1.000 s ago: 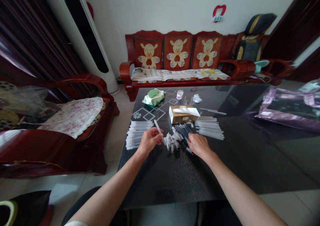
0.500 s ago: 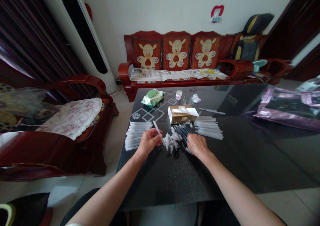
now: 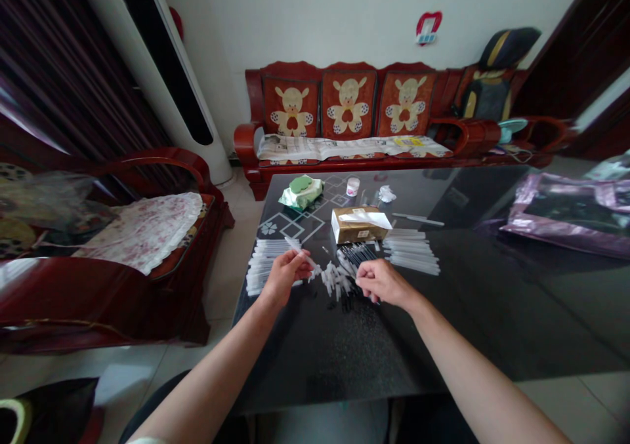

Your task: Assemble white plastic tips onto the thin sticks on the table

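My left hand (image 3: pixel 286 275) is closed round a whitish pen barrel (image 3: pixel 300 250), which tilts up to the left. Beside that hand lies a stack of similar translucent pen barrels (image 3: pixel 263 257). My right hand (image 3: pixel 381 280) has its fingers pinched together just over the near end of a bundle of dark pen refills (image 3: pixel 358 254); whatever it may hold is too small to make out. Between both hands is a heap of small white pen caps (image 3: pixel 335 279), with small black pieces (image 3: pixel 347 302) at its near side. A second row of pale barrels (image 3: pixel 412 250) lies beyond my right hand.
Behind the refills stands a gold tissue box (image 3: pixel 359 231). Farther back are a green wipes pack (image 3: pixel 302 193), a small cup (image 3: pixel 353 186), a crumpled tissue (image 3: pixel 386 193) and a lone pen (image 3: pixel 418 219). A purple-edged clear bag (image 3: pixel 566 211) sits on the right of the dark table (image 3: pixel 472 313).
The barrel in my left hand has tipped lower, toward the left, and that hand has shifted slightly left. My right hand has moved a little left, its fingers now turned toward the cap heap.
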